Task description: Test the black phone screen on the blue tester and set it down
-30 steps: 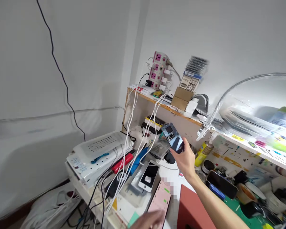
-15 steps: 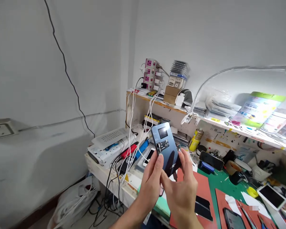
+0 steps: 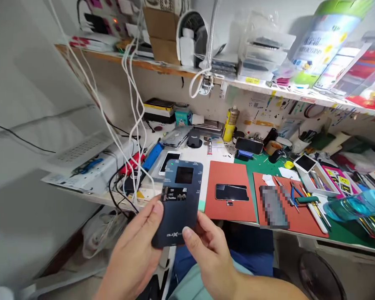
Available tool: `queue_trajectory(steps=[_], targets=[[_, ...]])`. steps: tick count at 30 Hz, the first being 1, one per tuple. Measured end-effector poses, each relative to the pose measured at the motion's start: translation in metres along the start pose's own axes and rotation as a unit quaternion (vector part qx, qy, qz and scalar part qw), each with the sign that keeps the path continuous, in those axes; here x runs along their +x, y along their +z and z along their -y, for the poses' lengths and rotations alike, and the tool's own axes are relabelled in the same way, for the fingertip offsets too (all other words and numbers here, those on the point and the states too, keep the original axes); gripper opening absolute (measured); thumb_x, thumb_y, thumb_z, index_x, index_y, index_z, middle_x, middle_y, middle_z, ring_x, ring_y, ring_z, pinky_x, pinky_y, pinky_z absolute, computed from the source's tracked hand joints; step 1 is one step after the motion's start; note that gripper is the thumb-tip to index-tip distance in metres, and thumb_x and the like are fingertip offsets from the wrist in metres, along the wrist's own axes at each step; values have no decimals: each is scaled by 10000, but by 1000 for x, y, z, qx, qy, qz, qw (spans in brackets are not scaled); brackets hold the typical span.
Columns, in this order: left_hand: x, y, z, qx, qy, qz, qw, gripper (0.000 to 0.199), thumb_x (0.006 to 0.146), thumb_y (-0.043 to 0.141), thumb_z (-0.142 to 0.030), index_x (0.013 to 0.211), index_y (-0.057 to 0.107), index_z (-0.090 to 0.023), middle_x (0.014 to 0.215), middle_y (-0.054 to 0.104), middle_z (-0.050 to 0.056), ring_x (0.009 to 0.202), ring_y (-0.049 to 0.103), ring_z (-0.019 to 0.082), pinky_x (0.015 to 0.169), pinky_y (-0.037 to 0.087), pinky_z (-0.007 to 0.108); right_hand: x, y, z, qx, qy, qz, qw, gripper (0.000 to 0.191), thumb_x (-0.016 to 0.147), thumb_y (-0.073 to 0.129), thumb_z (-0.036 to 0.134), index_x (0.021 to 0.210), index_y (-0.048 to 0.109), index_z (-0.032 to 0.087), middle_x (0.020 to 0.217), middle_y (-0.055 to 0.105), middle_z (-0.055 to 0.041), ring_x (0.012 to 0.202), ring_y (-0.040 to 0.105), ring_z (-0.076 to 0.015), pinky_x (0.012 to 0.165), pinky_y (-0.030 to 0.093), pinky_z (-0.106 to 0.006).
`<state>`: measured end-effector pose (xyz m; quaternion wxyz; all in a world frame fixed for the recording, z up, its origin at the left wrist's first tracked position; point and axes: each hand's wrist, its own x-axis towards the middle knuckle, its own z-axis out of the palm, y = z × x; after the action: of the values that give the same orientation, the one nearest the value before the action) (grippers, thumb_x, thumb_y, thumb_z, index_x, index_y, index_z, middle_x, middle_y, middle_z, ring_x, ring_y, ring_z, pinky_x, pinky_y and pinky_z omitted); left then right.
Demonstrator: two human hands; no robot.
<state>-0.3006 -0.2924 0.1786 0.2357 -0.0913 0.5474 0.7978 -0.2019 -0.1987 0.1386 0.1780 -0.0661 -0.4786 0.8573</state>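
Note:
A flat, dark blue handheld electronic device (image 3: 183,221) is held nearly upright before me, over the bench's front edge. Its face has a small square dark screen, a strip of connectors below it, pale lettering near the bottom and a green light at the top left corner. My left hand (image 3: 137,250) grips its left side, thumb on the front edge. On the lower right, my right hand (image 3: 211,254) holds it with the thumb on its face and fingers behind. Beyond it, a phone screen (image 3: 232,192) lies on a red mat (image 3: 217,171), a tiny part beside it.
White cables (image 3: 134,96) hang from the shelf (image 3: 162,66) at left. Further right stand a yellow spray can (image 3: 230,124), a second red mat (image 3: 306,218) with pliers (image 3: 295,196) and tweezers, and a blue bottle (image 3: 356,206). A white phone (image 3: 170,162) lies behind the device.
My view has swung down and right onto the bench. The device has turned from tilted to nearly upright, facing me, and a green light now shows. Both hands still hold it; the right thumb rests on its face.

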Motion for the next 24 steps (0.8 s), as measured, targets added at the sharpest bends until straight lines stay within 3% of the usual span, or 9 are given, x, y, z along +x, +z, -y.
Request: queue_trajectory(steps=[2, 7, 9, 11, 14, 19, 24], targets=[[10, -3, 21, -10, -48, 13, 999, 677, 590, 984, -461, 1167, 763, -184, 1128, 790, 107, 961, 753, 279, 714, 649, 296, 1, -16, -13, -1, 25, -10, 1000, 418, 1002, 668, 498, 1349, 675, 265, 1234, 732, -37, 1097, 689, -213, 1051, 558, -379], [27, -19, 50, -3, -62, 46, 997, 569, 719, 905, -523, 1141, 742, -178, 966, 787, 74, 673, 705, 196, 550, 604, 276, 3, -43, -45, -67, 90, 15, 994, 471, 1012, 599, 596, 1281, 690, 221, 932, 711, -20, 762, 625, -146, 745, 568, -274], [31, -28, 54, -3, -69, 14, 998, 531, 735, 911, -461, 1152, 743, -179, 1008, 791, 68, 703, 712, 174, 598, 619, 252, 6, -45, -50, -112, 95, 16, 989, 460, 1037, 540, 603, 1207, 707, 209, 868, 686, -7, 724, 595, -139, 719, 555, -265], [36, -36, 55, -12, -64, -66, 996, 484, 707, 940, -331, 1128, 758, -176, 1068, 797, 69, 801, 742, 175, 669, 633, 221, 14, -42, -50, -166, 85, 14, 982, 450, 1063, 484, 585, 1119, 718, 204, 839, 679, 3, 712, 583, -139, 702, 549, -262], [45, -44, 51, -33, -47, -145, 988, 404, 699, 927, -236, 1065, 779, -155, 1080, 806, 88, 901, 765, 201, 758, 652, 236, 33, -30, -43, -230, 41, 31, 972, 406, 1092, 436, 516, 1146, 703, 214, 920, 723, 1, 789, 643, -157, 774, 583, -282], [55, -44, 40, -82, 31, -132, 987, 346, 763, 902, -334, 1053, 784, -185, 1153, 802, 74, 1096, 740, 200, 910, 624, 233, 61, -11, -29, -278, -48, 65, 957, 382, 1102, 436, 351, 1453, 564, 271, 1240, 740, -24, 1144, 700, -208, 1006, 589, -350], [60, -28, 38, -116, 35, -163, 979, 173, 915, 766, -307, 1060, 780, -214, 1208, 794, 68, 1194, 713, 192, 970, 612, 268, 68, -17, -35, -332, -67, 35, 940, 436, 1080, 480, 311, 1513, 494, 258, 1347, 679, -74, 1202, 664, -220, 1064, 563, -385]])
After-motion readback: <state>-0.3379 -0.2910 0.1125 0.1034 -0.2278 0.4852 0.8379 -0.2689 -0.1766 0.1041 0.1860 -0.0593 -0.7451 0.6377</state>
